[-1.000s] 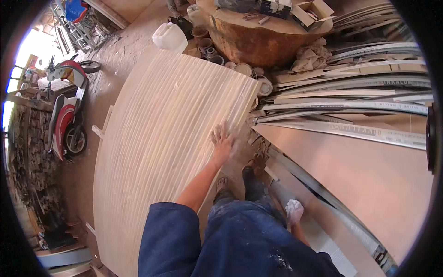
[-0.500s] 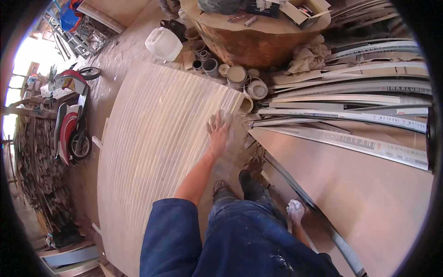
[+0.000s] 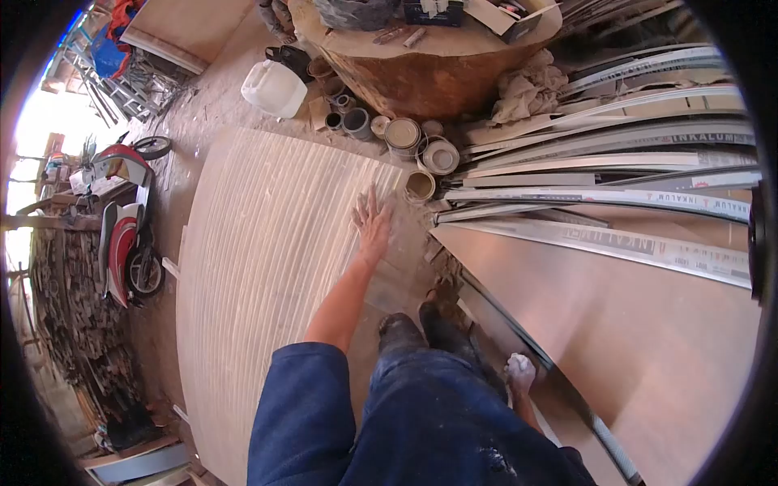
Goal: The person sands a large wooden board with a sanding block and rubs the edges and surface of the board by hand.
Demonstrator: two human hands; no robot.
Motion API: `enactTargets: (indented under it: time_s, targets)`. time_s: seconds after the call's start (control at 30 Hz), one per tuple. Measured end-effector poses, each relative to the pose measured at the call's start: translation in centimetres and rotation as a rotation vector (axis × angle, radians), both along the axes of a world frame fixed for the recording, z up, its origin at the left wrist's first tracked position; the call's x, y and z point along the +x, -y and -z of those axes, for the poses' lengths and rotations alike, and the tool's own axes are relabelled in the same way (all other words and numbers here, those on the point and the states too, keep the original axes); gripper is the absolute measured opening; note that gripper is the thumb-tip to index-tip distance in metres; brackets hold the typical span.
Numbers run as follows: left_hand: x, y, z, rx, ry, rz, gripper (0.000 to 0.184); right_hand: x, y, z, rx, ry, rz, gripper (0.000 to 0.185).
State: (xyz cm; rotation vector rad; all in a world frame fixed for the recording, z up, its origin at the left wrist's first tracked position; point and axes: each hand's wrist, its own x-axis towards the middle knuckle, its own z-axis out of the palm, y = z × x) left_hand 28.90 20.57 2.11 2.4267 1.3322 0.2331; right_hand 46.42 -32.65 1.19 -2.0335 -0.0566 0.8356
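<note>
A large pale wooden panel with many narrow parallel strips lies left of and in front of my legs. My left hand rests with spread fingers near the panel's right edge, close to its far corner. It holds nothing. On my right side, my right hand hangs low, away from the panel. Its fingers are curled and whitish, as if dusty. Whatever may be inside them I cannot make out.
Open cans stand beyond the panel's far corner, beside a thick wooden slab table. A white jug is nearby. Long metal profiles and a smooth board lie at right. A red motorbike stands left.
The view has shifted slightly, so the far objects sit further left. My left hand stays near the same panel edge, fingers still spread. My right hand remains curled at my side.
</note>
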Motion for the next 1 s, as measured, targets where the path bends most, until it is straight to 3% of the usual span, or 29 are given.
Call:
enactTargets:
  time_s: [0.3, 0.43, 0.7, 0.77, 0.83, 0.9, 0.93, 1.0]
  targets:
    - [1.7, -1.0, -0.4, 0.029, 0.026, -0.010, 0.069, -0.1, -0.1, 0.0, -0.075, 0.124, 0.021, 0.016]
    - [1.6, -0.9, 0.2, 0.060, 0.038, -0.017, 0.069, -0.1, -0.3, -0.6, 0.028, -0.028, 0.141, 0.012]
    - [-6.7, 5.0, -0.8, 0.034, 0.034, 0.016, 0.060, -0.7, -2.5, 0.0, -0.021, -0.062, 0.045, 0.008]
    - [-9.6, 6.8, -0.7, 0.046, 0.047, 0.033, 0.058, -0.5, -4.2, 0.8, 0.288, -0.214, 0.084, 0.004]
    - [-12.6, 8.7, -1.1, 0.035, 0.038, 0.069, 0.055, 0.1, -7.9, 1.1, -0.081, 0.470, -0.622, 0.006]
    - [-16.2, 10.7, -1.6, 0.015, 0.015, 0.116, 0.055, -0.2, -14.2, 0.1, -0.017, 1.254, -0.876, 0.012]
    - [-18.0, 11.6, -1.9, -0.005, -0.009, 0.157, 0.055, -0.7, -16.7, 0.9, 0.259, 0.526, -0.530, 0.013]
    - [-22.3, 13.6, -2.0, -0.027, -0.085, 0.230, 0.054, -2.6, -22.7, -0.8, 0.318, 0.014, -0.256, 0.018]
